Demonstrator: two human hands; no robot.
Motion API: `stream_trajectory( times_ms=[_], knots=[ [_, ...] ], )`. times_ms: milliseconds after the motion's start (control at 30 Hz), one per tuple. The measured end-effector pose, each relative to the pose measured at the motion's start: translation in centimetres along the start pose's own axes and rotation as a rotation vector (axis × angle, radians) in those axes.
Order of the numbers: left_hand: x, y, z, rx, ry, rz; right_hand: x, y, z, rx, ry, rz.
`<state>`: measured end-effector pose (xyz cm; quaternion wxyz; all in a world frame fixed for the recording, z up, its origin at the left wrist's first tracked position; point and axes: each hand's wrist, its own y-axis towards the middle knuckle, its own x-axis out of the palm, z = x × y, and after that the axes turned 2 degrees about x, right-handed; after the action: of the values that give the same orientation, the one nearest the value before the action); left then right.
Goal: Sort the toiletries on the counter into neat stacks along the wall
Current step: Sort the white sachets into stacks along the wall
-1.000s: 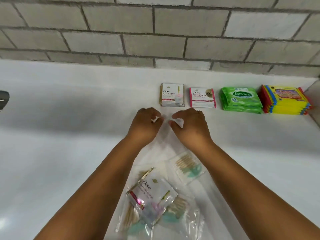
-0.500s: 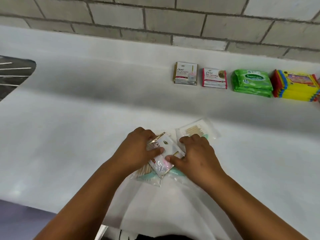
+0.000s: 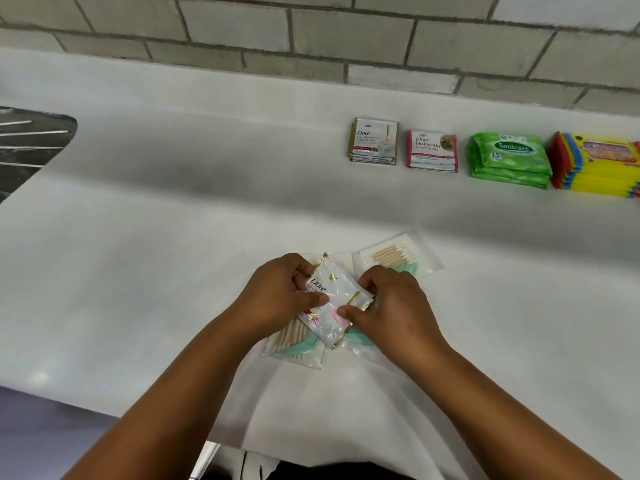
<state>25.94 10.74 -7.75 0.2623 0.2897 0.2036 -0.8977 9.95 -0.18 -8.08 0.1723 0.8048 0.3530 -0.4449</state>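
Observation:
Both hands hold a white Dove sachet (image 3: 329,292) low over the white counter (image 3: 138,271). My left hand (image 3: 282,296) grips its left side, thumb on top. My right hand (image 3: 391,306) pinches its right edge. Under them lie clear packets of cotton swabs: one at the left (image 3: 294,344), one partly hidden under my right hand (image 3: 356,341), one behind (image 3: 394,254). Along the wall stand stacks: gold-edged Dove sachets (image 3: 373,140), pink Dove sachets (image 3: 432,151), green Sanicare wipes (image 3: 509,159), and yellow packs (image 3: 599,164).
A clear plastic bag (image 3: 329,410) lies flat under my forearms and runs to the counter's front edge. A dark sink (image 3: 31,143) sits at the far left. A grey brick wall (image 3: 311,39) backs the counter.
My hands came back from the bag's far end toward me and took hold of the Dove sachet on the swab packets. The view has shifted, so the stacks appear farther away.

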Motion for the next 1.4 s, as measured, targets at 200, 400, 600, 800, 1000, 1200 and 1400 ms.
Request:
stream_trajectory(
  times_ms=[200,400,600,800,1000,1200,1400],
  knots=[
    [-1.1,1.2,1.6,0.074,-0.077,0.016,-1.4,1.9,-0.3,0.083,0.381,-0.031],
    [-1.5,4.5,2.9,0.02,-0.546,-0.018,-3.0,6.8,0.0,0.266,1.025,-0.004],
    [-0.8,10.7,4.6,0.02,-0.585,0.092,-3.6,11.9,1.2,0.254,0.876,-0.006],
    [-0.5,18.7,6.3,0.059,-0.58,0.022,-4.8,19.3,3.6,0.207,0.678,0.249],
    [-0.7,25.1,8.3,0.121,-0.481,0.132,-5.6,26.3,4.7,0.103,0.512,0.329],
    [0.0,28.1,8.4,0.143,-0.315,0.187,-5.1,29.9,4.9,0.062,0.196,0.293],
    [1.0,28.8,7.8,0.198,-0.139,0.194,-4.5,29.9,5.0,0.039,-0.075,0.299]
  ],
)
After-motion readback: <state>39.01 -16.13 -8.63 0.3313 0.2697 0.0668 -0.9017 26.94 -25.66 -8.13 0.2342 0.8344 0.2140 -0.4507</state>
